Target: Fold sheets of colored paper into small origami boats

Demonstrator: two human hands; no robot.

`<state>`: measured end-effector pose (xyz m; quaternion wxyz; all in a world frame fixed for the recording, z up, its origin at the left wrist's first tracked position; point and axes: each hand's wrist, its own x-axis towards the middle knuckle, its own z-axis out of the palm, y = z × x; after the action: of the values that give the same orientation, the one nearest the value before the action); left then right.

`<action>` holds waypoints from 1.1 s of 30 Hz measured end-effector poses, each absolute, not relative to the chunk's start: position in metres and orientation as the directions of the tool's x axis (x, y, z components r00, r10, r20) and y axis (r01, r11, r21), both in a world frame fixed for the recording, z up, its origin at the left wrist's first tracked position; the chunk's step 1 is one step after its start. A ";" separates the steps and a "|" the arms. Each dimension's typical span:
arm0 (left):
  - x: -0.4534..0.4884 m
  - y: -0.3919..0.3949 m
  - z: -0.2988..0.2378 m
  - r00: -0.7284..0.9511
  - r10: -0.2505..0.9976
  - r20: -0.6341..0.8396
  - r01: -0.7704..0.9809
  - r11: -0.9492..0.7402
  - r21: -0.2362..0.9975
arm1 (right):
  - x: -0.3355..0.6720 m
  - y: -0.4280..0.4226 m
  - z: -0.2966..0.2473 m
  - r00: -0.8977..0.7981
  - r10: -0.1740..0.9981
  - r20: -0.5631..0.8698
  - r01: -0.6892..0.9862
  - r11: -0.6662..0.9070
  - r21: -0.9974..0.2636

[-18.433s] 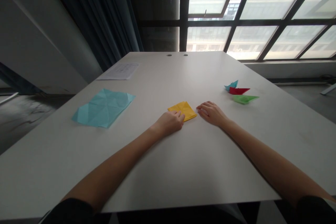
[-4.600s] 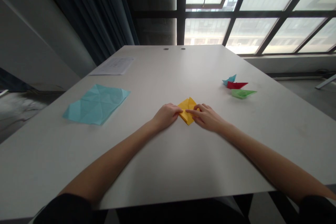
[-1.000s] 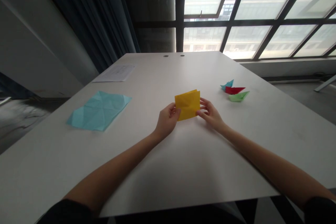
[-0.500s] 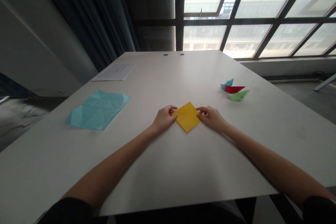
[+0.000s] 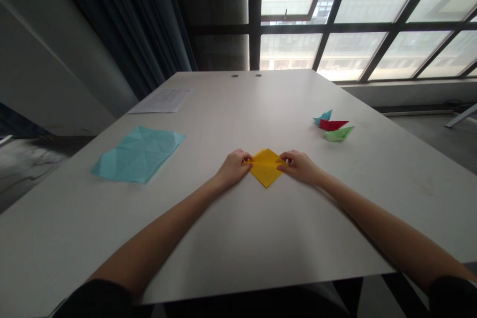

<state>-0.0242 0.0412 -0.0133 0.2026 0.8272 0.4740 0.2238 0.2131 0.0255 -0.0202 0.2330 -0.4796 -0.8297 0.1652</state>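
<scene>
A folded piece of yellow paper (image 5: 266,170), diamond-shaped with one corner toward me, is held between my two hands. My left hand (image 5: 236,165) pinches its left corner between thumb and fingers. At the right corner, my right hand (image 5: 298,165) has the same kind of pinch. A crease runs across the paper between the two grips, and its far half looks tilted. The layers behind the front face are mostly hidden.
On the white table (image 5: 223,238), a creased light-blue sheet (image 5: 139,154) lies to the left. A printed paper (image 5: 162,100) is behind it. To the right sit three small paper boats: blue (image 5: 323,117), red (image 5: 333,125) and green (image 5: 339,134).
The yellow paper was a flat diamond; now it bends along the line between my hands, and its far corner sits lower in view. Both hands keep their pinch.
</scene>
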 end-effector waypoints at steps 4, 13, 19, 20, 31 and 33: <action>-0.025 0.044 -0.014 0.474 0.858 0.201 0.671 -0.499 0.548 | 0.214 0.027 -0.021 -0.415 0.881 0.227 0.716 0.471 -0.516; -0.030 0.045 -0.018 0.567 0.784 0.253 0.626 -0.609 0.487 | 0.228 0.034 -0.021 -0.495 0.835 0.240 0.684 0.545 -0.486; -0.030 0.047 -0.020 0.623 0.738 0.259 0.607 -0.665 0.435 | 0.231 0.032 -0.020 -0.536 0.804 0.256 0.671 0.590 -0.448; -0.031 0.048 -0.020 0.634 0.729 0.259 0.605 -0.676 0.421 | 0.231 0.032 -0.021 -0.538 0.803 0.258 0.675 0.593 -0.439; -0.036 0.050 -0.024 0.822 0.494 0.283 0.482 -0.869 0.115 | 0.238 0.037 -0.028 -0.642 0.681 0.352 0.575 0.731 -0.367; -0.036 0.050 -0.024 0.859 0.432 0.276 0.442 -0.897 0.027 | 0.238 0.037 -0.029 -0.641 0.686 0.345 0.588 0.728 -0.354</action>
<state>-0.0364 0.0503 -0.0243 -0.0189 0.9638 0.2267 0.1390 0.2384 0.0373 -0.0286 0.2329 -0.3537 -0.8998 0.1052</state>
